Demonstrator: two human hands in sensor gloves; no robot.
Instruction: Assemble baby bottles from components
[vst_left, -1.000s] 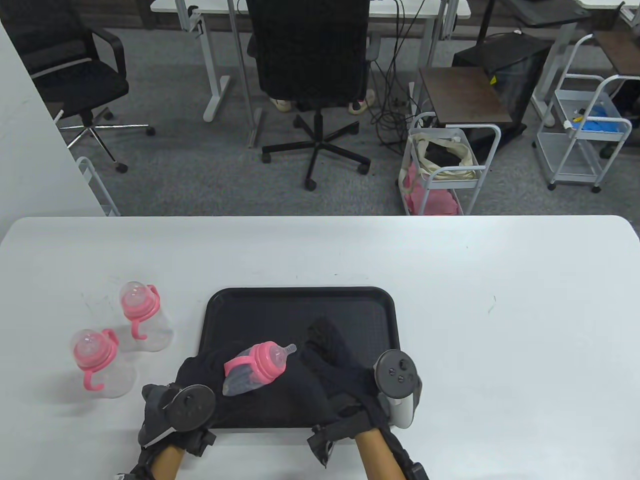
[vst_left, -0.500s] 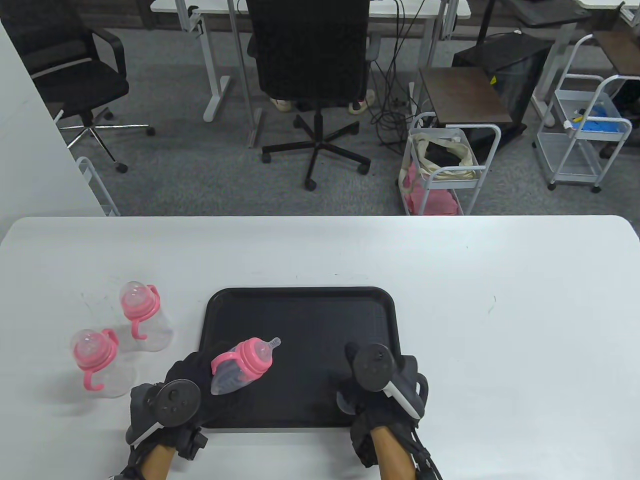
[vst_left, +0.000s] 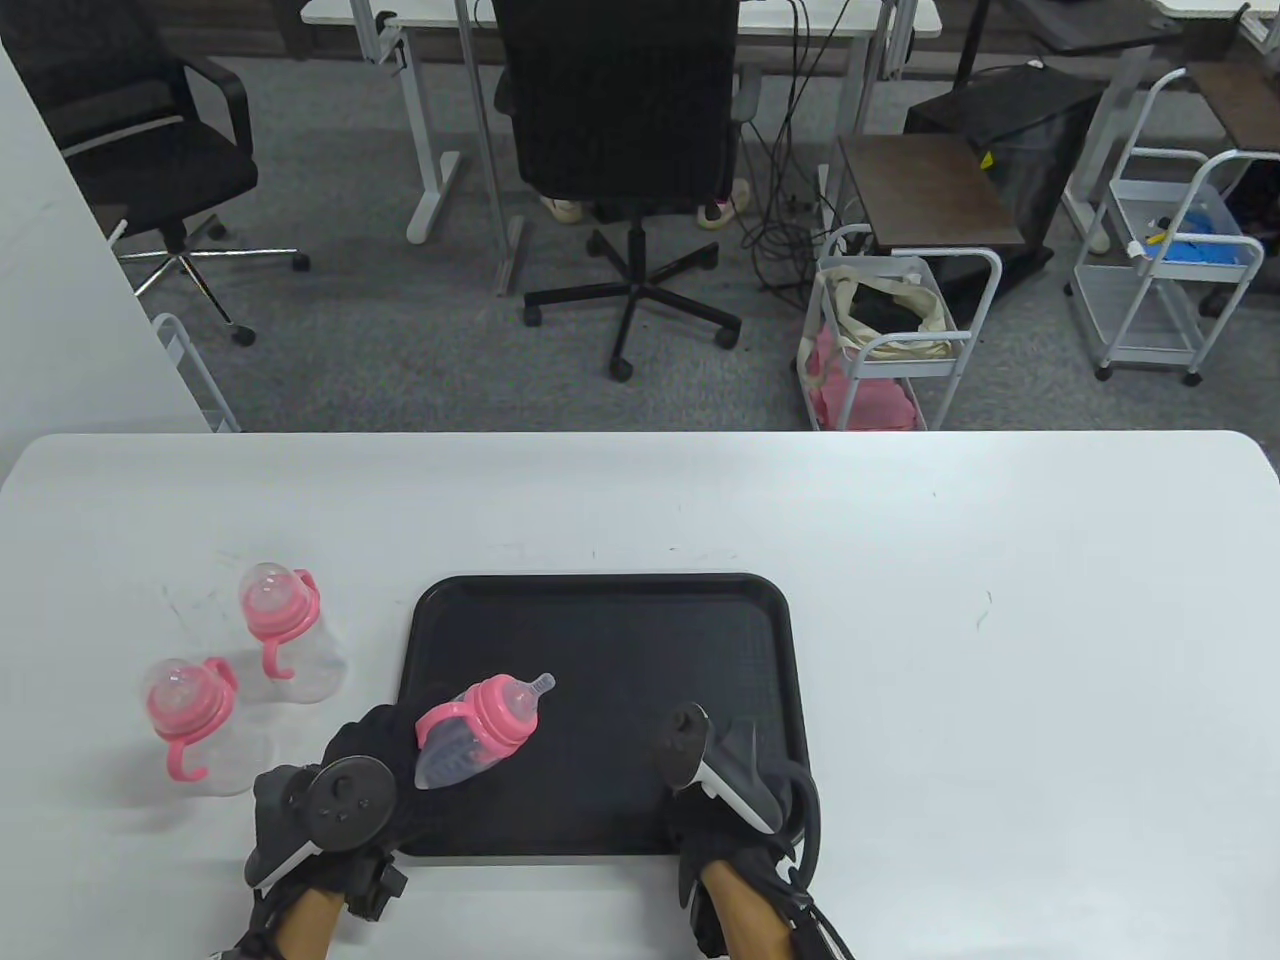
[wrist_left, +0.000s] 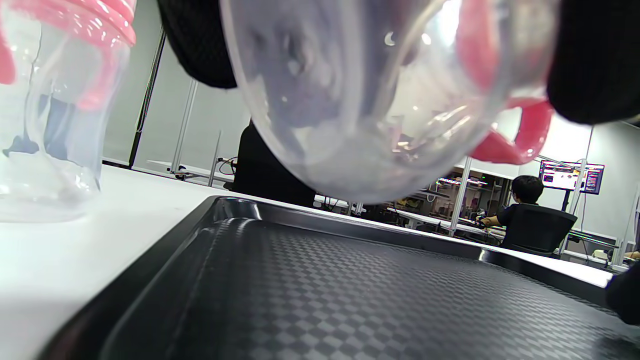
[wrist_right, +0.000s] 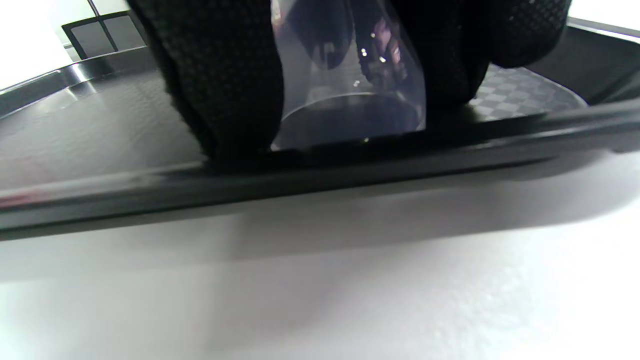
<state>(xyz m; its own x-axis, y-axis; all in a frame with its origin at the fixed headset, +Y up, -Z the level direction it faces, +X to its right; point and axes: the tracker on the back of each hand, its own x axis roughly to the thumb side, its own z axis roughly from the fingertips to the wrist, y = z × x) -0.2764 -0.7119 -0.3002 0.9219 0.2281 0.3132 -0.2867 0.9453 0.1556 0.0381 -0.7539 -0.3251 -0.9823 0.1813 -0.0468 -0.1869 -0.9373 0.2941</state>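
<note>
A clear baby bottle (vst_left: 478, 728) with a pink handled collar and a nipple is tilted above the front left of the black tray (vst_left: 600, 620). My left hand (vst_left: 395, 745) grips its body. Its clear base fills the left wrist view (wrist_left: 370, 100), between my gloved fingers (wrist_left: 595, 60). My right hand (vst_left: 705, 805) is at the tray's front right. In the right wrist view its fingers (wrist_right: 220, 75) hold a clear cap (wrist_right: 350, 85) that sits on the tray floor just inside the rim (wrist_right: 300, 175).
Two assembled bottles with pink collars and clear caps stand on the white table left of the tray, one further back (vst_left: 285, 630) and one nearer (vst_left: 195, 725). One of them shows in the left wrist view (wrist_left: 50, 125).
My left hand has carried the bottle left and toward the front edge. My right hand has left the bottle, moved to the tray's front right and turned onto the clear cap.
</note>
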